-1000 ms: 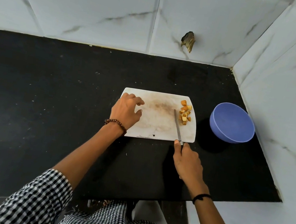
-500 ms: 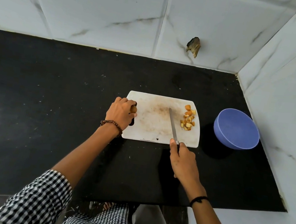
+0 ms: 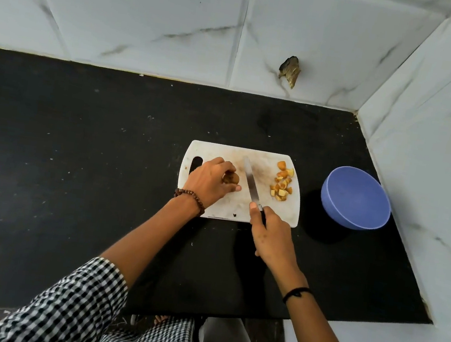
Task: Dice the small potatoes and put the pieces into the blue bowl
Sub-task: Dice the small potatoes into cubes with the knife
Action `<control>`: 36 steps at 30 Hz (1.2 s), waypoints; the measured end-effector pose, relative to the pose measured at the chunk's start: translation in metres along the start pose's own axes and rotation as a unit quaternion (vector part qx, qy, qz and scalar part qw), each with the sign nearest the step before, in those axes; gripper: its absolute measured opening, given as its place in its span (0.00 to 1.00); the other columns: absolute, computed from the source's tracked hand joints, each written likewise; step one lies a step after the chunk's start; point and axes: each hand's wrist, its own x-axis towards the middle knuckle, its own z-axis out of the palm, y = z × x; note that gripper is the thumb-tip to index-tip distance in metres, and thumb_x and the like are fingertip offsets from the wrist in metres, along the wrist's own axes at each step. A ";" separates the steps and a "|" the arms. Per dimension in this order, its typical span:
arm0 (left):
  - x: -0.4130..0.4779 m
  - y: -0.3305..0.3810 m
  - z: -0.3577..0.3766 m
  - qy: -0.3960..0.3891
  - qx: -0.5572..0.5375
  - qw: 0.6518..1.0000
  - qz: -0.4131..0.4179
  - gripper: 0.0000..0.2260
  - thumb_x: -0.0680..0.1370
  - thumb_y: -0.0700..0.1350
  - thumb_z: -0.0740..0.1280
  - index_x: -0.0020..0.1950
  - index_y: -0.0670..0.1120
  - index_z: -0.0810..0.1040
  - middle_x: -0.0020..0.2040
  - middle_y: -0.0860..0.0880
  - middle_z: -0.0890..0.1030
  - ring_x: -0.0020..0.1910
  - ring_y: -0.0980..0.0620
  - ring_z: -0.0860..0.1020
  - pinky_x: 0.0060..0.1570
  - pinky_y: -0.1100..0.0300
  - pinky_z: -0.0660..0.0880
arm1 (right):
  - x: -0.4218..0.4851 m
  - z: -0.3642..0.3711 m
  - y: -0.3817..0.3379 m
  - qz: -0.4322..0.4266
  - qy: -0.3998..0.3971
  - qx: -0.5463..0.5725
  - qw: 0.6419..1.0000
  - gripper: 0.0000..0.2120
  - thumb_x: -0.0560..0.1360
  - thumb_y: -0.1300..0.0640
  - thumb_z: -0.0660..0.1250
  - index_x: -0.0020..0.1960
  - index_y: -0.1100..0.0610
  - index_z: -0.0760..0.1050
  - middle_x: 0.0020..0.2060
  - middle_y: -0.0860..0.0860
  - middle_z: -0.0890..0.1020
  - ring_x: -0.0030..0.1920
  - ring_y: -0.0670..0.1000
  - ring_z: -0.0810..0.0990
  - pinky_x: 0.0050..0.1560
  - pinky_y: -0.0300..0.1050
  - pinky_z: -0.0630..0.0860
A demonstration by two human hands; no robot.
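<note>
cutting board [image 3: 276, 214]: a white, stained plastic board that lay on the black countertop [image 3: 76, 165], with its handle slot at the left end.
small potato [image 3: 232, 178]: one whole, brown-skinned potato sat on the left half of the cutting board, just right of the handle slot.
left hand [image 3: 210, 181]: it rested over the left part of the cutting board, with fingers and thumb curled round the small potato and holding it down.
knife [image 3: 250, 181]: its steel blade slanted across the middle of the cutting board with the tip toward the far edge, just right of the small potato. Whether the edge touched the board could not be told.
right hand [image 3: 273, 234]: it sat at the near edge of the cutting board, fingers wrapped round the knife handle and one digit laid forward at the base of the blade.
diced pieces [image 3: 281, 185]: a small heap of yellow-orange cubes lay at the right end of the cutting board, apart from the blade.
blue bowl [image 3: 354, 205]: it stood on the countertop to the right of the cutting board, not touching it.
bead bracelet [image 3: 191, 195]: it circled the left wrist at the near-left corner of the cutting board.
black band [image 3: 295, 293]: it circled the right wrist, nearer the person than the cutting board.
checked sleeve [image 3: 72, 302]: black-and-white cloth covered the left upper arm.
tiled wall [image 3: 152, 17]: white marbled tiles rose beyond the far edge of the cutting board, with a dark broken patch [image 3: 289, 71] in one of them.
</note>
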 end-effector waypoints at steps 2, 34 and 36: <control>0.001 0.003 0.004 0.006 -0.018 1.000 0.003 0.17 0.71 0.52 0.74 0.55 0.46 0.79 0.48 0.50 0.78 0.43 0.54 0.77 0.47 0.57 0.78 | 0.003 -0.001 -0.001 -0.002 0.000 -0.004 1.000 0.22 0.82 0.36 0.51 0.57 0.51 0.72 0.41 0.50 0.79 0.43 0.50 0.81 0.44 0.51 0.81; 0.014 0.007 -0.003 0.007 -0.080 0.992 -0.094 0.10 0.73 0.40 0.73 0.54 0.43 0.84 0.46 0.49 0.83 0.42 0.58 0.75 0.53 0.65 0.74 | 0.002 0.007 -0.026 -0.037 -0.009 -0.038 0.999 0.16 0.85 0.43 0.50 0.58 0.54 0.66 0.40 0.51 0.78 0.37 0.49 0.79 0.32 0.45 0.72; 0.016 0.009 -0.004 0.001 -0.062 0.993 -0.099 0.10 0.74 0.41 0.72 0.55 0.44 0.83 0.48 0.48 0.84 0.43 0.58 0.75 0.51 0.66 0.72 | 0.002 0.008 -0.029 -0.041 -0.008 -0.051 0.998 0.16 0.85 0.43 0.49 0.57 0.54 0.66 0.40 0.51 0.78 0.37 0.50 0.80 0.34 0.47 0.76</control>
